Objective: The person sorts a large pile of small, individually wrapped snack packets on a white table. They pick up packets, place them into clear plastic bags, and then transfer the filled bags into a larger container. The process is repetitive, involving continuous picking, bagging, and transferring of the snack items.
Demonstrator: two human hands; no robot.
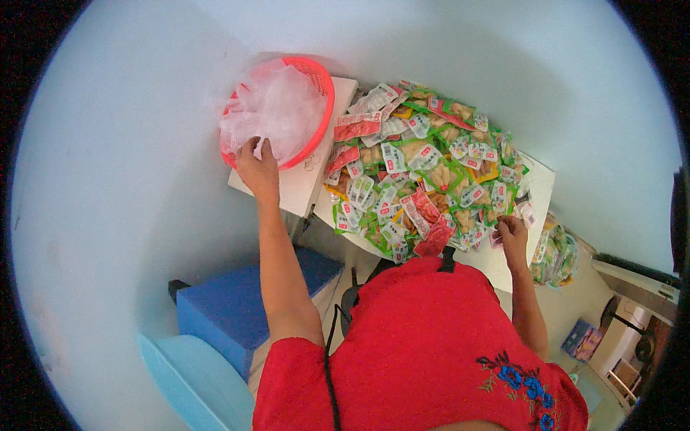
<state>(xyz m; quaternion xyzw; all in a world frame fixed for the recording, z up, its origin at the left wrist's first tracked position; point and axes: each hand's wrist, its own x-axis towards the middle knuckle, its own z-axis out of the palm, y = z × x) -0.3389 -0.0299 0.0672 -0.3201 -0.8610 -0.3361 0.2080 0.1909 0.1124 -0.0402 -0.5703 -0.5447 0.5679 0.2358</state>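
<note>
My left hand (260,171) is at the near rim of a red plastic basket (323,116), its thumb and forefinger apart in front of the thin clear plastic bags (283,105) heaped inside. Whether the fingertips touch the plastic is unclear. A broad pile of sealed snack packets (431,167) covers much of the white table (539,180); they have green, red or yellow edges and printed labels. At the pile's right edge, my right hand (513,237) has its fingers curled beside a green-edged packet (498,200). Its grip is too small to make out.
The basket stands on a white board (302,196) left of the pile. More packets fill a container (560,258) low at the right. A blue box (242,296) and a light-blue plastic basin (194,377) sit below left. Pale walls (431,43) close in behind. A black cable (330,372) hangs over my red shirt.
</note>
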